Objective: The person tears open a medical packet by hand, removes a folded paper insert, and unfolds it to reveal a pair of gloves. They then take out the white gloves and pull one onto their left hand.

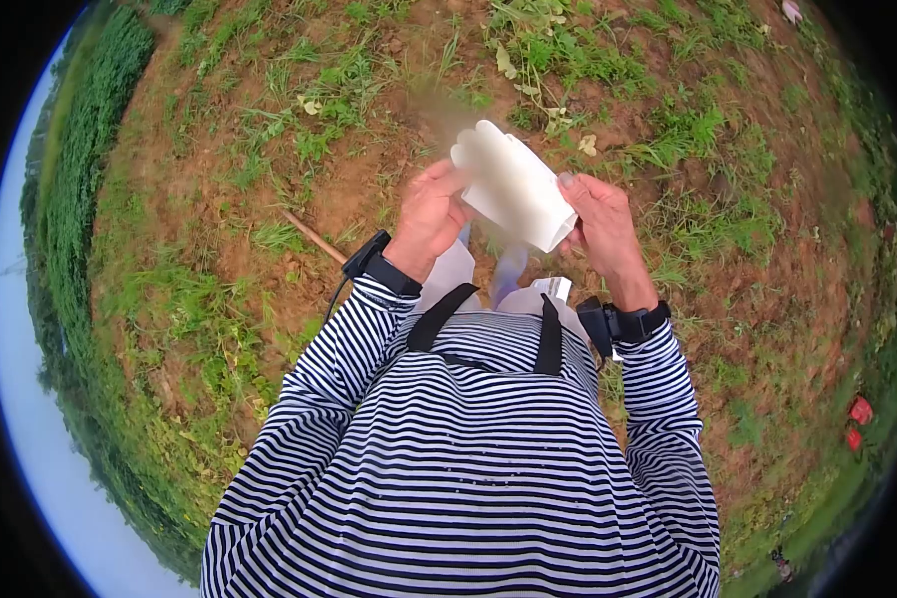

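A white paper bag (530,189) is held up in front of my waist, tilted, with a wavy edge at its upper left end. My left hand (431,217) grips its left side, and the fingertips there are partly lost in a blurred smudge. On the right, my right hand (602,221) pinches the lower right corner, thumb on top and fingers underneath. That corner shows a fold or opening. Dark bands with small boxes circle both wrists. Below the bag, a white box-like item (552,288) shows at my waist, partly hidden.
Reddish soil with patches of grass and weeds (688,130) surrounds me. A wooden stick (314,237) lies at the left, its lower end hidden behind my left wrist. Red objects (860,410) rest on the ground far right. Taller green plants (90,110) line the left edge.
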Tool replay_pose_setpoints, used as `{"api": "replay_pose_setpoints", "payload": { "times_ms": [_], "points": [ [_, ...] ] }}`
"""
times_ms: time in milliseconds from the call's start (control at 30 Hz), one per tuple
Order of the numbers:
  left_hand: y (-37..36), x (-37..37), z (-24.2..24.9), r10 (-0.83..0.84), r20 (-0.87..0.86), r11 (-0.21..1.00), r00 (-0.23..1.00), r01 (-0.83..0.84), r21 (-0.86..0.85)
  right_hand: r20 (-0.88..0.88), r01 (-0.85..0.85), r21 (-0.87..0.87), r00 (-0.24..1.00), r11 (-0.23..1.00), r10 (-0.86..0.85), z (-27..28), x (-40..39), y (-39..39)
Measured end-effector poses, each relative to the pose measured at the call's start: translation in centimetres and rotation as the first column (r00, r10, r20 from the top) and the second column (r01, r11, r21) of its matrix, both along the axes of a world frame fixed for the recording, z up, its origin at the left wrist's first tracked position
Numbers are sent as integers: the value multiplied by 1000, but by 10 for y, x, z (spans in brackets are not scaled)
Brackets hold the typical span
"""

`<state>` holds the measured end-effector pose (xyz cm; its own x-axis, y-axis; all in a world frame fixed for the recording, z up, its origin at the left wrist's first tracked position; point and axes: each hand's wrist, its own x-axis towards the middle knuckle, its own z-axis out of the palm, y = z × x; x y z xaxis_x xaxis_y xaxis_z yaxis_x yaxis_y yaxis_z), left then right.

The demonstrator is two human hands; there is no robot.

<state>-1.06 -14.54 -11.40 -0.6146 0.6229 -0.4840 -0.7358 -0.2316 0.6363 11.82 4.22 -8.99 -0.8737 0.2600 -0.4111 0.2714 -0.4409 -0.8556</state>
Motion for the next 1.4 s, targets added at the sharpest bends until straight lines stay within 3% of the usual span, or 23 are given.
{"api": "replay_pose_setpoints", "payload": {
  "times_ms": [133,233,367,700,767,900,1000,1067,1100,1133,1233,1267,1400],
  "points": [
    [-4,-2,-1,87,43,996,995,-88,12,-9,-3,7,1000,1000,3,6,-1,-6],
    [1,0,-4,82,58,995,995,-85,47,8,-85,112,996,990,85,1,5,-4],
    [-2,-2,-1,78,48,994,996,-82,69,26,-76,169,997,983,73,-8,3,-7],
    [-7,0,2,17,40,999,999,-16,-29,-9,88,176,996,980,-88,13,-3,-10],
    [-17,-5,-17,22,-33,996,999,-25,-90,-7,88,242,996,966,-89,16,-2,-3],
    [-10,-1,10,-52,-231,986,972,14,-164,-29,49,285,999,957,-43,10,-5,-2],
    [3,10,14,-285,-458,956,842,215,-200,-64,-10,335,997,942,34,0,-13,-11],
    [9,18,19,-381,-566,923,731,267,-277,-61,-26,268,997,963,44,-11,-17,-17],
    [12,21,21,-429,-609,903,668,295,-312,-53,-30,238,998,971,44,-9,-18,-19],
    [13,22,23,-459,-568,886,683,306,-348,-9,-39,265,999,963,43,-4,-17,-18],
    [9,23,14,-396,-548,903,737,206,-376,42,-66,242,997,968,57,3,-15,-15],
    [5,19,3,-391,-566,901,726,177,-395,44,-60,158,998,986,54,4,-15,-14],
    [7,17,-9,-345,-596,890,725,50,-453,173,-216,353,971,911,163,9,-10,-7]
  ]
}}
